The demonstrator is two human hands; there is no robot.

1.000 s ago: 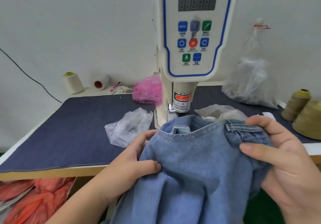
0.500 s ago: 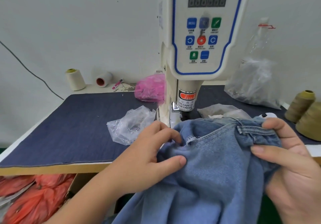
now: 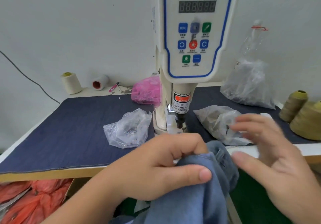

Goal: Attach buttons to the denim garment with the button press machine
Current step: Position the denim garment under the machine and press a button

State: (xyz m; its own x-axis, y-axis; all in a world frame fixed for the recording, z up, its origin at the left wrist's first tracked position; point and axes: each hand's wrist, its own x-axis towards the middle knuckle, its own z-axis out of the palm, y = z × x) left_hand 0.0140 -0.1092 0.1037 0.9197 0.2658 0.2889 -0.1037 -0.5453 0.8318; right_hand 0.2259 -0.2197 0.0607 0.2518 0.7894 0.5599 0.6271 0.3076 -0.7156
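L hand (image 3: pixel 156 168) grips denim garment (image 3: pixel 199 189) edge; R hand (image 3: pixel 271 157) spread, fingers loose, holding nothing.

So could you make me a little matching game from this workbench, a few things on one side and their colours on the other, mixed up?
Things:
1. garment
2. bag left of the machine's column
3. big thread cones at the right edge
4. table cover

Colours:
A. olive
B. dark navy
C. pink
D. light blue

Pairs: 1-D, 2-C, 3-A, 4-B
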